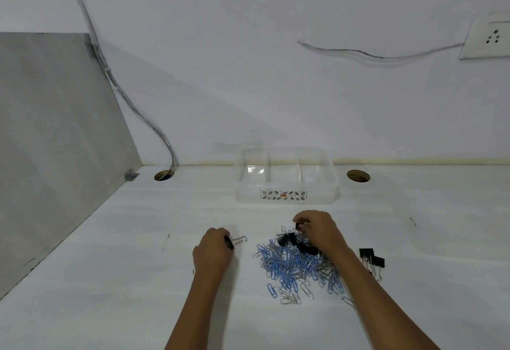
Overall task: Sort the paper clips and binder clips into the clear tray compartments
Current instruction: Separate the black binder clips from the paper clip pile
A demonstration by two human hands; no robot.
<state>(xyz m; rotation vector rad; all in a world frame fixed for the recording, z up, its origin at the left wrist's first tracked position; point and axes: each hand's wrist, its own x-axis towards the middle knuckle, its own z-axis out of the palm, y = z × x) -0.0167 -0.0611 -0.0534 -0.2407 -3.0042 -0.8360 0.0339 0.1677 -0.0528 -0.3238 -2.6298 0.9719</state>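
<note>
left hand [212,250] gripping a black binder clip [234,241] | right hand [317,229] pinching a binder clip over the clip pile [296,264] | clear tray [285,177] sitting beyond on tabletop [110,280]

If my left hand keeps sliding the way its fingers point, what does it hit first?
Probably the clip pile: the left hand, holding a binder clip, points right across bare table toward it, though depth is uncertain.
</note>
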